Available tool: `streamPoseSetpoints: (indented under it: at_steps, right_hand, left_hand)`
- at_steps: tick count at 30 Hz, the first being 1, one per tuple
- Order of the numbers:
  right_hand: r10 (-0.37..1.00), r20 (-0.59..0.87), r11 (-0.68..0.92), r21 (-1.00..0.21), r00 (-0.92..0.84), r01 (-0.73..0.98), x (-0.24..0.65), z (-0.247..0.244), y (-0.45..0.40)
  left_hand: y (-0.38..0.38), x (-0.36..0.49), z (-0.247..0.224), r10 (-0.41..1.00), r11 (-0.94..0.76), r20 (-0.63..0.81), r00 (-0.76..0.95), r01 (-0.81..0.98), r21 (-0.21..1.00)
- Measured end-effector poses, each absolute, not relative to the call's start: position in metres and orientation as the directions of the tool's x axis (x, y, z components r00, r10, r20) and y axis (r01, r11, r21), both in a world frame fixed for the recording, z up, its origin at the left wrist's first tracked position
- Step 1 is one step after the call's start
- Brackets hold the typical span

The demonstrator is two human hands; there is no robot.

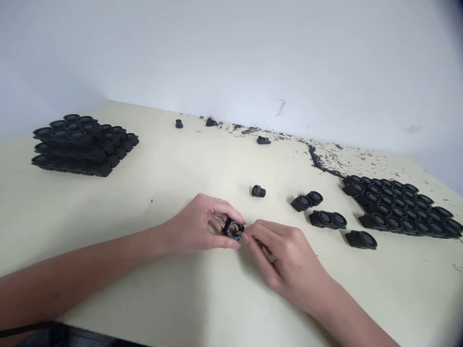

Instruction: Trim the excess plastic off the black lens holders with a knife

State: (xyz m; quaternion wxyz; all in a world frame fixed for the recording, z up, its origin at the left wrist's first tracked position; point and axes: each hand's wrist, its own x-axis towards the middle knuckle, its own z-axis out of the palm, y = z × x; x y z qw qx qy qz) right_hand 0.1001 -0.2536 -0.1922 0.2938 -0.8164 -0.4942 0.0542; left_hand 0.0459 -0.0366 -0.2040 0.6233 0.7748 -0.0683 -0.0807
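Not the easiest feed to read from my end. My right hand [289, 250] has thumb and forefinger pinched on a thin tool [258, 241], but the grip hides most of it and I can't make out what its tip is doing. My left hand [195, 224] is clamped on a small black block [227, 227], thumb one side, fingers the other, so part of its walls is covered. The counter [162, 168]'s near edge only shows at bottom left; the rest is cut off.

The block sits over the counter's middle, between near and far edges. Its round hole faces up and back at me, tilted a bit; looks squarish, so no clear long axis I can call. The tool slants from the hole's rim toward the near right.

Material looks like matte black plastic, square outside, round bore. A ribbed round knob [258, 191] lies farther in toward the far edge, and crumbly black shavings [321, 161] litter the far right corner's side.
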Motion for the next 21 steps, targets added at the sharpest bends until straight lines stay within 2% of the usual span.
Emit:
streamPoseSetpoints:
  at_steps: [4, 8, 14, 21]
  right_hand:
    - [0.774, 0.255, -0.382, -0.541, 0.579, 0.749, 0.1012, -0.1934, -0.2552]
    - [0.846, 0.226, -0.290, -0.564, 0.482, 0.773, 0.1007, -0.1921, -0.2541]
    - [0.751, 0.223, -0.445, -0.525, 0.621, 0.726, 0.1040, -0.1959, -0.2536]
    - [0.720, 0.244, -0.419, -0.593, 0.650, 0.687, 0.1021, -0.1917, -0.2533]
  left_hand:
    - [-0.0377, 0.0444, -0.2021, -0.190, -0.224, -0.055, 0.980, 0.011, 0.974]
    - [-0.0380, 0.0443, -0.2007, -0.190, -0.227, -0.078, 0.979, 0.034, 0.973]
    - [-0.0372, 0.0454, -0.2030, -0.173, -0.251, -0.100, 0.980, 0.055, 0.966]
    - [-0.0383, 0.0426, -0.2012, -0.174, -0.175, -0.054, 0.983, 0.023, 0.984]
